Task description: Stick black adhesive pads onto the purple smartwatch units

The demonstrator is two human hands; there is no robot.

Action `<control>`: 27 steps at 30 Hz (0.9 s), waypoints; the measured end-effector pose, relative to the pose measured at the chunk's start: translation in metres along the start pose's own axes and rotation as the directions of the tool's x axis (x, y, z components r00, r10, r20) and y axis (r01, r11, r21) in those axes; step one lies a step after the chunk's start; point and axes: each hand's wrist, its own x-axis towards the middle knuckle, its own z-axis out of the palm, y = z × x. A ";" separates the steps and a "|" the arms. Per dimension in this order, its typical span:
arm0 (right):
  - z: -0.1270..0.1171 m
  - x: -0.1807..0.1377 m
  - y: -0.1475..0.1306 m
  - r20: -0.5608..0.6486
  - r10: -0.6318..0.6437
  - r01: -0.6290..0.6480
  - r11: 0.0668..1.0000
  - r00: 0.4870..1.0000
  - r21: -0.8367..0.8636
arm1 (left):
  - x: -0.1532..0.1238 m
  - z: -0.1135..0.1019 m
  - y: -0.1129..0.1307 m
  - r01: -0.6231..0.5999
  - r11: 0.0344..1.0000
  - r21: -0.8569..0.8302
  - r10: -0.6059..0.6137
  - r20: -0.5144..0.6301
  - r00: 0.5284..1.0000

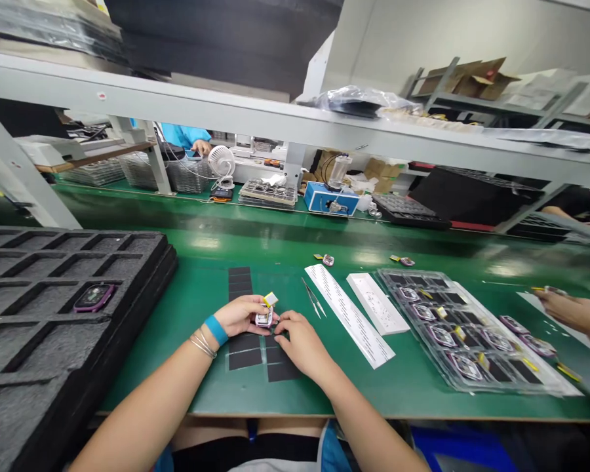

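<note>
My left hand (240,314) has its fingers curled around a small purple-edged watch case (264,318) with a yellow-tabbed part (270,299) sticking up from it. The fingertips of my right hand (299,339) pinch the same case from the right. Both hands rest over black rectangular pads (246,351) laid on the green bench. A blue band and thin bracelets circle my left wrist.
A black foam tray (44,328) with one purple case (94,297) lies left. Tweezers (313,299), white strips (349,314) and a clear tray (465,331) of cases lie right. Another person's hand (570,311) reaches in at far right. Loose cases (328,259) sit farther back.
</note>
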 end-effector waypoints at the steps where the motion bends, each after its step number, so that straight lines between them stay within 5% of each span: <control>1: 0.001 0.001 -0.002 0.004 0.018 -0.018 1.000 1.000 -0.001 | 0.000 0.000 0.000 -0.003 1.000 0.002 0.003 0.006 1.000; 12: 0.005 0.015 0.006 0.024 0.118 -0.120 0.990 0.993 0.074 | 0.001 -0.001 0.000 -0.009 1.000 0.020 0.008 0.056 0.998; 20: 0.024 0.006 0.015 -0.106 -0.167 0.164 0.986 0.980 -0.041 | 0.002 -0.002 0.001 0.001 1.000 0.026 -0.003 0.087 0.996; 27: 0.018 -0.020 0.021 -0.253 -0.424 0.389 0.904 0.870 -0.178 | 0.007 -0.005 -0.002 0.016 0.999 0.031 -0.019 0.110 0.994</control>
